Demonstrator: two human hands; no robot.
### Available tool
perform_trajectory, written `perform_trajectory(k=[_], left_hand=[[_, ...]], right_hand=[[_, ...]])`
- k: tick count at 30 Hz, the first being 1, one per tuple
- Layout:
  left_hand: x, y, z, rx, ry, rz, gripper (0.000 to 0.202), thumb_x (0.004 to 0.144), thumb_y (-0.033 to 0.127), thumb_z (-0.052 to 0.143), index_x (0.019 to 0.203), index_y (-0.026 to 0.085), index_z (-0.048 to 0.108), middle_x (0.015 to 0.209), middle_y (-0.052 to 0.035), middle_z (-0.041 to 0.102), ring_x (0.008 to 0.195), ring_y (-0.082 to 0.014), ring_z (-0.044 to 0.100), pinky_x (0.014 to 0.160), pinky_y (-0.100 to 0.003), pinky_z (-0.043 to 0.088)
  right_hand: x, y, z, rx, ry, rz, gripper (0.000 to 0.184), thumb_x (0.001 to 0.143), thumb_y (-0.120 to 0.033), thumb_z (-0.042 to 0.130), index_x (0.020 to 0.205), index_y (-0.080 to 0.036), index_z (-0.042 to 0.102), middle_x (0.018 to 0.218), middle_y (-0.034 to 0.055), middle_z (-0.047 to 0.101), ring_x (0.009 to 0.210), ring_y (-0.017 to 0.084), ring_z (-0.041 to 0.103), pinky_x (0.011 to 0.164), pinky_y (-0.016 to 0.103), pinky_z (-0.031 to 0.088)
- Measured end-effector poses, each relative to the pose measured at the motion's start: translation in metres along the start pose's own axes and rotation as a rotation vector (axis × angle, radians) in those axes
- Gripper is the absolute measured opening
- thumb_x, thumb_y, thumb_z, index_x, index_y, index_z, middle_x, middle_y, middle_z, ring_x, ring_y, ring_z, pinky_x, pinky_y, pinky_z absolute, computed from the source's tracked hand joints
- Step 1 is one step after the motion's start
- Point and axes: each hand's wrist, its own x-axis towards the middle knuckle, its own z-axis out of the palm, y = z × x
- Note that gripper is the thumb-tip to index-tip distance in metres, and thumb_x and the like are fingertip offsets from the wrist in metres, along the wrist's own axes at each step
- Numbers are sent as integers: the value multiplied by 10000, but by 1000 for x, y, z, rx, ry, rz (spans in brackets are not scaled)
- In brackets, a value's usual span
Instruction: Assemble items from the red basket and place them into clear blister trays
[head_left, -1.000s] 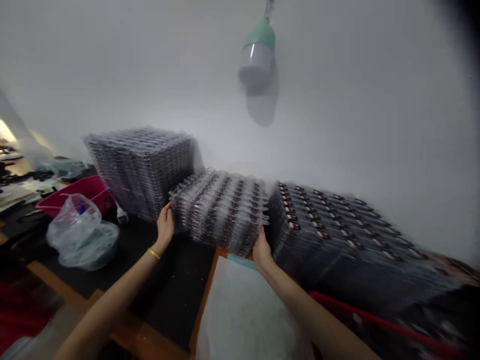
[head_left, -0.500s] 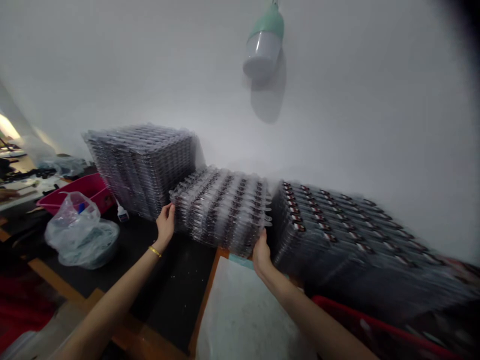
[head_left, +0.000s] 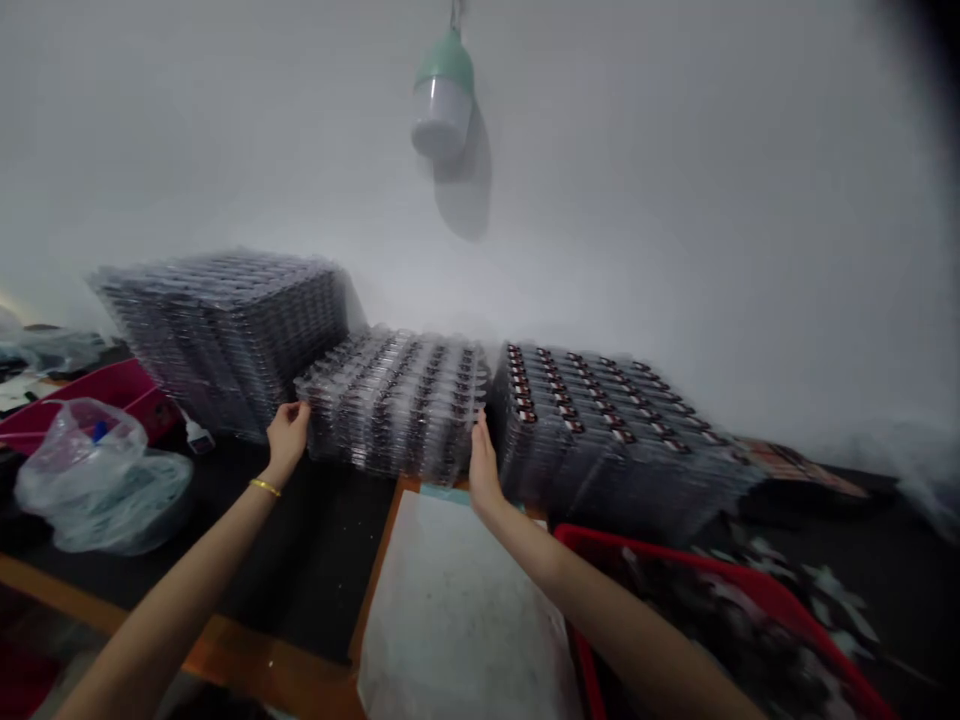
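Observation:
In the middle against the wall stands a low stack of clear plastic trays (head_left: 390, 410) with dark bits in rows. My left hand (head_left: 287, 440) is at its front left corner, fingers curled together with the thumb; what they pinch, if anything, is too small to make out. Along the right side of this stack lies my right hand (head_left: 484, 468), its fingers stretched out and touching or almost touching the tray edges. A taller stack of similar trays (head_left: 225, 340) rises to the left. To the right is another stack of trays (head_left: 607, 430) with red-brown and white pieces in rows.
A white sheet (head_left: 457, 600) lies in front of the middle stack. At the right is a red bin (head_left: 660, 558) of dark pieces. A plastic bag (head_left: 112, 485), a pink tray (head_left: 124, 390) and a white plug (head_left: 199, 437) are on the left. A bulb (head_left: 442, 105) hangs above.
The view has swung right, so everything sits further left and more of the red bin shows. My right hand's fingers have straightened along the stack's side; my left hand stays at its left corner.

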Motion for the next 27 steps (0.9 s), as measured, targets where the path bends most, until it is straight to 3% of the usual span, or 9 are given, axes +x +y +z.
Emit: perform_trajectory(k=[9, 19, 23, 27], left_hand=[[3, -4, -1, 31, -13, 18, 372, 768, 482, 551, 881, 143, 657, 864, -96, 706, 872, -275, 645, 888, -418, 490], [8, -11, 0, 3, -38, 16, 402, 774, 489, 560, 921, 128, 658, 887, -91, 706, 876, -258, 635, 891, -391, 487], [-3, -15, -6, -46, -78, 66, 475, 830, 530, 517, 1054, 133, 651, 1037, -96, 706, 984, -239, 629, 942, -349, 472], [-28, -36, -6, -81, -17, 42, 448, 930, 457, 404, 1220, 160, 572, 1222, -102, 634, 1092, -209, 593, 970, -330, 463]], right_hand=[[-8, 8, 8, -36, -64, -6, 725, 860, -634, 496, 1467, -256, 377, 1577, -23, 270, 1470, 163, 212, 1226, 372, 83], [-8, 8, 8, -18, -86, 30, 699, 877, -620, 490, 1477, -291, 347, 1580, -43, 261, 1466, 143, 219, 1225, 369, 95], [-10, 0, -3, -1, -108, 56, 695, 857, -588, 555, 1466, -325, 349, 1589, -64, 215, 1474, 127, 181, 1222, 360, 77], [-25, 12, -29, -5, -37, 159, 699, 845, -541, 609, 1462, -379, 324, 1597, -67, 159, 1479, 148, 163, 1213, 444, 45]])
